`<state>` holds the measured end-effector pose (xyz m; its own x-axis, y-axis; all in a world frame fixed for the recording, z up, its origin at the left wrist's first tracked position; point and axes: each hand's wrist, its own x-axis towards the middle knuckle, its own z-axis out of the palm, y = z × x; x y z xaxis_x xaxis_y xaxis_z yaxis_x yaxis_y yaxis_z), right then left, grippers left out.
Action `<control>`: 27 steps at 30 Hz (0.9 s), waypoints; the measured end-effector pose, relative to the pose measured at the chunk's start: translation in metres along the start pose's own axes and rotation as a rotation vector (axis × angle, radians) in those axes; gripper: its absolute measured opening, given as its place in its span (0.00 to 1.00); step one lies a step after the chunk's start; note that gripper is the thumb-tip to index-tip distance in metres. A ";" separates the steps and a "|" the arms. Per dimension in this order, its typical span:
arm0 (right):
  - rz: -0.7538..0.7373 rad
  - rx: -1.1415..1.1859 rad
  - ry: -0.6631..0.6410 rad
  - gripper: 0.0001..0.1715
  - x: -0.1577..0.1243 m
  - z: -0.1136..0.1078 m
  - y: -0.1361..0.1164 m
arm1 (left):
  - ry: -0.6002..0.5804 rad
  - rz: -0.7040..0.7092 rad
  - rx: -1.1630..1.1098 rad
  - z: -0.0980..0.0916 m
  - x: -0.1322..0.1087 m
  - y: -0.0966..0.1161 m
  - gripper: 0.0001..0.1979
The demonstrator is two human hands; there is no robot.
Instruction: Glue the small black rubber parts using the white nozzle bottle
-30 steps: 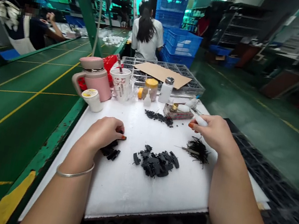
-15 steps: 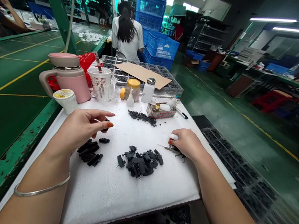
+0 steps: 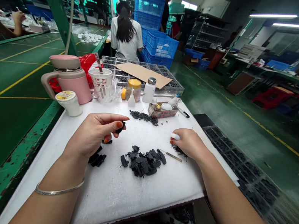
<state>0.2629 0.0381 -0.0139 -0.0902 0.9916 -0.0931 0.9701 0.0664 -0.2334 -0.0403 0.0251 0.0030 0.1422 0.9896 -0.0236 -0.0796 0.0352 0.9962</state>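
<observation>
- Black part (image 3: pixel 119 127) first: it sits in the left hand (image 3: pixel 90 130), thumb and fingers clamped on it, raised above the bench (image 3: pixel 118 203). So small a thing seems to want a light fingertip pinch, its edges left in sight.
- The right hand (image 3: pixel 191 143) is closed on a white tool (image 3: pixel 175 136), whose end shows past the fingers. Its fingertips are at the black strands (image 3: pixel 182 151); whether they pinch one too, I cannot tell.
- With that tool in the grasp, thumb and forefinger should do any fine picking. A shallow touch looks safest, as tangled strands could drag along together.
- Just beside the strands lies a thin pick (image 3: pixel 174 157), its handle toward the right hand's side. A careless wrist could knock it.
- The heap (image 3: pixel 143 161) of black parts lies between the forearms; a smaller pile (image 3: pixel 97 159) lies just beside the left wrist, partly hidden. Best to lift the left hand clear of both, so they do not mix.
- Farther out, tiny black bits (image 3: pixel 143 117) lie loose near the box (image 3: pixel 164 111); a sweeping reach could scatter them.
</observation>
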 end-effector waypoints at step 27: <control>-0.014 0.130 -0.001 0.05 0.016 -0.011 0.014 | -0.218 -0.134 -0.195 0.016 0.000 -0.008 0.17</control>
<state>0.2776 0.0556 -0.0077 -0.1039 0.9906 -0.0894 0.9313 0.0653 -0.3584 -0.0238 0.0222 -0.0032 0.3708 0.9217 -0.1138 -0.2308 0.2102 0.9500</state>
